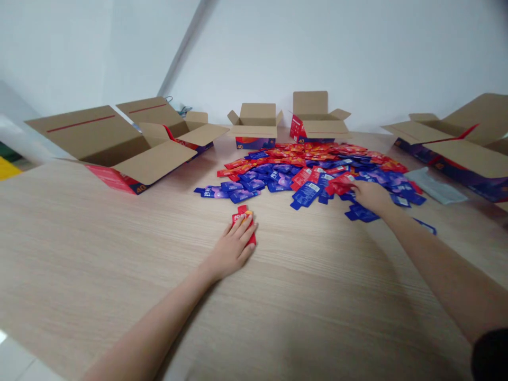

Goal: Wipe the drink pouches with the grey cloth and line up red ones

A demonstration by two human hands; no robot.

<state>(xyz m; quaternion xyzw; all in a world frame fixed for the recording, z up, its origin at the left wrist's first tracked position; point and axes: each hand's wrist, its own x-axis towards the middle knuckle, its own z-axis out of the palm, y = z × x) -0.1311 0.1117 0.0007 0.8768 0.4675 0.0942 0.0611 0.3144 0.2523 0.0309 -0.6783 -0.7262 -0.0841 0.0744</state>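
Observation:
My left hand (230,251) lies flat on a red pouch (251,239) on the wooden table, fingers stretched over it; the pouch's spout-shaped end points away from me. Farther right, my right hand (371,197) reaches to the near edge of a heap of flat pouches. Its thumb and fingers pinch a red pouch (340,184). Blue pouches (307,194) and red pouches (305,153) overlap loosely in the heap, several of each. One blue pouch (363,213) lies just below my right hand.
Open cardboard boxes stand around the heap: a large box (138,159) at left with another box (190,132) behind it, two smaller boxes (256,129) (317,127) at the back, and boxes (448,140) at right. A clear plastic bag (440,188) lies beside the heap.

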